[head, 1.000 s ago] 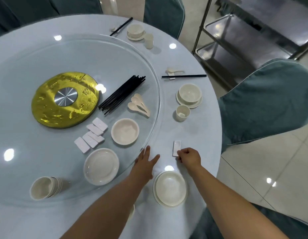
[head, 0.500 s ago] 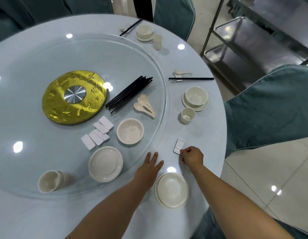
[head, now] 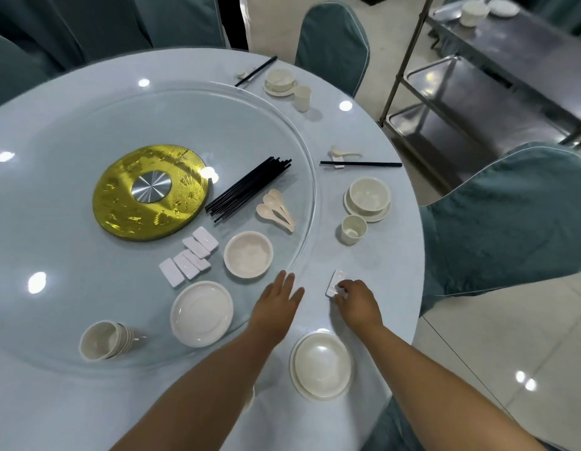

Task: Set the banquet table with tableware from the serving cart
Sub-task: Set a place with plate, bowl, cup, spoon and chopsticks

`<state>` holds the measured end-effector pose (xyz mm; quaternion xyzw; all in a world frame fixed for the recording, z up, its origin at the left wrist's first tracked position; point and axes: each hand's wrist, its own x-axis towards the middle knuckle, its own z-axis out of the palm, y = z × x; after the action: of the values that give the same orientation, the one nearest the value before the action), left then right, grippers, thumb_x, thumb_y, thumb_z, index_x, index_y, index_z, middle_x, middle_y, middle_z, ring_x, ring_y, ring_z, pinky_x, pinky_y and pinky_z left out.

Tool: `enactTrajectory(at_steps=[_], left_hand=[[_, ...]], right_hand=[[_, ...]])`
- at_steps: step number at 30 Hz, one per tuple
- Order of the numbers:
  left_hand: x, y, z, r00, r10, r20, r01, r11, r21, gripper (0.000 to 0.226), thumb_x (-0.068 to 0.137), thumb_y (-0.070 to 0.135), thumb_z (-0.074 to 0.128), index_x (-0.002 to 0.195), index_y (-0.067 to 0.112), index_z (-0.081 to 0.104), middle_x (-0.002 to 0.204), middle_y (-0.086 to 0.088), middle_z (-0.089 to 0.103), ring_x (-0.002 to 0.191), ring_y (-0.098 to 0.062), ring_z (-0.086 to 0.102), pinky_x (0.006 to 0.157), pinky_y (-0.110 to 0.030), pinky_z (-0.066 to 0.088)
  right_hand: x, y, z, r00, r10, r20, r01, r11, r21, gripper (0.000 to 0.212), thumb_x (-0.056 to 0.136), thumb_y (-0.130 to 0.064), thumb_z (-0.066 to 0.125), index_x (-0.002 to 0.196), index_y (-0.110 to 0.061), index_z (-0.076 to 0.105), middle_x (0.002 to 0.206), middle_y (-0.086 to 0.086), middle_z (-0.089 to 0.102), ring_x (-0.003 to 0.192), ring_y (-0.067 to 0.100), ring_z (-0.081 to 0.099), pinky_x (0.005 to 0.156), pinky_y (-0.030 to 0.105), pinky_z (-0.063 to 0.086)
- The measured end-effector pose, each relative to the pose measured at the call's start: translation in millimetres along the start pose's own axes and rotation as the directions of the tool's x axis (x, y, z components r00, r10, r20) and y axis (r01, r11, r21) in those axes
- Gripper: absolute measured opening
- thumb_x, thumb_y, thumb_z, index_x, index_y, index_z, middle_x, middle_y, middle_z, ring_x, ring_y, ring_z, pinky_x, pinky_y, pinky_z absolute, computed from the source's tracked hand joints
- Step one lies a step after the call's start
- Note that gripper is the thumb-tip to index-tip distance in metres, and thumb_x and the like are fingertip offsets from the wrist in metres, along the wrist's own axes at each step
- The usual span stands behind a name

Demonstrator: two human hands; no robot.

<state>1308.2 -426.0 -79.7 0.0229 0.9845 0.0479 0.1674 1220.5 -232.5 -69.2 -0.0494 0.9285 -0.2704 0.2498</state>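
Note:
My right hand (head: 357,301) pinches a small white chopstick rest (head: 334,283) that lies on the round table (head: 380,271), just beyond a bowl on a plate (head: 321,364) at the near edge. My left hand (head: 277,302) lies flat with straight fingers at the rim of the glass turntable (head: 87,131). On the turntable are several white rests (head: 191,260), black chopsticks (head: 248,188), spoons (head: 276,208), a bowl (head: 248,254), a plate (head: 201,314) and stacked cups (head: 103,340).
Two finished place settings sit at the right (head: 367,198) and far (head: 279,81) table edges, each with bowl, cup and chopsticks. Teal-covered chairs (head: 510,219) ring the table. A steel serving cart (head: 484,70) with dishes on top stands at the upper right.
The camera has drifted, shifting the scene down and right. My right hand has turned the rest slightly and keeps its fingers on it. My left hand stays at the turntable rim.

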Motion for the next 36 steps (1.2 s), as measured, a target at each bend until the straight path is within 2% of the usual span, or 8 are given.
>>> enactTrajectory(at_steps=[3, 6, 12, 24, 29, 31, 33, 36], left_hand=[[1.8, -11.9, -0.9, 0.991, -0.111, 0.07, 0.112, 0.994, -0.008, 0.075, 0.097, 0.022, 0.056, 0.156, 0.019, 0.009, 0.163, -0.015, -0.009, 0.15, -0.036, -0.008, 0.12, -0.047, 0.014], [-0.9, -18.4, 5.1, 0.981, -0.142, 0.129, 0.149, 0.988, -0.047, 0.085, 0.095, 0.03, 0.06, 0.156, 0.016, 0.003, 0.162, -0.012, -0.016, 0.15, -0.034, -0.01, 0.12, -0.047, 0.015], [-4.3, -21.5, 11.0, 0.969, -0.218, 0.114, 0.232, 0.965, -0.126, 0.068, 0.101, 0.019, 0.034, 0.156, 0.01, -0.005, 0.165, -0.006, -0.006, 0.152, -0.025, -0.004, 0.122, -0.04, 0.018], [-48.1, -42.9, 12.2, 0.963, -0.255, 0.092, 0.266, 0.952, -0.154, 0.054, 0.099, 0.011, 0.034, 0.153, 0.012, 0.026, 0.163, -0.001, 0.016, 0.15, -0.02, 0.013, 0.115, -0.044, 0.029], [-65.4, -42.8, 1.3, 0.96, -0.275, 0.052, 0.279, 0.956, -0.089, 0.033, 0.089, 0.004, 0.042, 0.117, 0.003, 0.06, 0.127, -0.015, 0.055, 0.123, -0.032, 0.048, 0.091, -0.038, 0.046], [-67.4, -42.5, 3.9, 0.968, -0.25, -0.003, 0.249, 0.966, -0.068, 0.033, 0.09, 0.005, 0.042, 0.119, 0.001, 0.058, 0.126, -0.019, 0.055, 0.124, -0.035, 0.047, 0.1, -0.039, 0.043], [-68.1, -42.7, 11.7, 0.981, -0.19, -0.032, 0.19, 0.982, -0.004, 0.043, 0.094, 0.006, 0.039, 0.135, -0.007, 0.047, 0.146, -0.027, 0.038, 0.14, -0.04, 0.029, 0.118, -0.045, 0.023], [-72.3, -43.5, 19.2, 0.989, -0.148, 0.02, 0.146, 0.987, 0.06, 0.052, 0.098, 0.009, 0.036, 0.144, -0.013, 0.03, 0.154, -0.03, 0.024, 0.147, -0.041, 0.013, 0.123, -0.046, 0.0]], right_hand=[[6.3, -6.0, 1.6, 0.999, -0.042, -0.017, 0.042, 0.999, 0.012, 0.008, 0.093, -0.023, 0.054, 0.086, -0.02, 0.057, 0.09, 0.006, 0.054, 0.086, 0.022, 0.056, 0.071, 0.028, 0.042], [17.4, -19.1, 2.8, 0.995, -0.082, -0.053, 0.083, 0.996, 0.014, 0.022, 0.096, -0.025, 0.054, 0.113, -0.015, 0.064, 0.112, 0.003, 0.059, 0.103, 0.021, 0.06, 0.083, 0.029, 0.046], [42.3, -61.6, 14.5, 0.985, -0.161, -0.064, 0.161, 0.987, -0.009, 0.026, 0.098, -0.027, 0.053, 0.116, -0.013, 0.065, 0.115, 0.006, 0.062, 0.105, 0.025, 0.06, 0.087, 0.032, 0.048], [58.5, -136.6, 50.6, 0.98, -0.18, -0.081, 0.177, 0.983, -0.05, 0.022, 0.099, -0.025, 0.05, 0.094, -0.01, 0.066, 0.089, 0.007, 0.065, 0.078, 0.024, 0.063, 0.071, 0.036, 0.055], [56.8, -158.3, 64.6, 0.983, -0.171, -0.063, 0.168, 0.984, -0.053, 0.019, 0.098, -0.021, 0.051, 0.094, -0.008, 0.064, 0.091, 0.01, 0.063, 0.078, 0.026, 0.062, 0.066, 0.034, 0.051], [55.3, -164.6, 71.7, 0.987, -0.157, -0.039, 0.155, 0.987, -0.05, 0.018, 0.097, -0.021, 0.052, 0.097, -0.007, 0.062, 0.094, 0.01, 0.062, 0.08, 0.027, 0.062, 0.067, 0.034, 0.05], [53.8, -169.0, 80.0, 0.991, -0.137, -0.001, 0.137, 0.989, -0.064, 0.018, 0.095, -0.022, 0.053, 0.1, -0.007, 0.06, 0.096, 0.011, 0.061, 0.083, 0.029, 0.061, 0.067, 0.033, 0.048], [50.9, -173.6, 90.1, 0.991, -0.127, 0.043, 0.131, 0.986, -0.1, 0.017, 0.094, -0.022, 0.054, 0.098, -0.006, 0.059, 0.096, 0.013, 0.062, 0.085, 0.03, 0.061, 0.07, 0.034, 0.048]])
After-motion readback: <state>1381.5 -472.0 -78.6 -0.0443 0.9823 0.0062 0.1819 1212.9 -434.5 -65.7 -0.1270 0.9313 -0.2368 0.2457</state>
